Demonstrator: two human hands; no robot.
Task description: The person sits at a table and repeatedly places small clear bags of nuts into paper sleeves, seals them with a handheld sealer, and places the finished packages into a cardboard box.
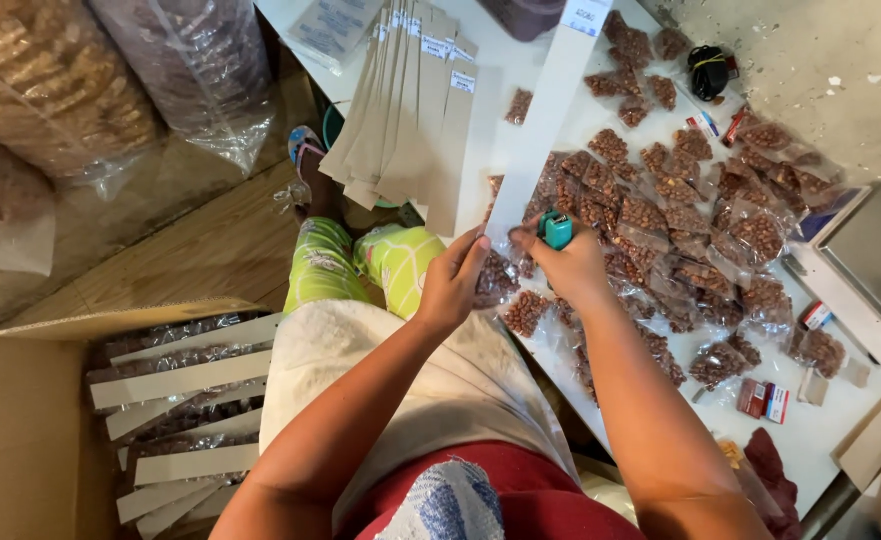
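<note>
Head camera view: the left hand (pixel 452 280) pinches the near end of a long white cardboard strip (pixel 540 125) that slants up and away over the white table (pixel 810 440). The right hand (pixel 572 265) is closed around a small teal stapler (pixel 556 230) at the same end, just above a small clear plastic bag of brown nuts (pixel 495 278). Many more such small clear nut bags (pixel 680 215) lie spread to the right. At near left, an open cardboard box (pixel 20 430) holds finished packs with white header strips (pixel 180 380).
</note>
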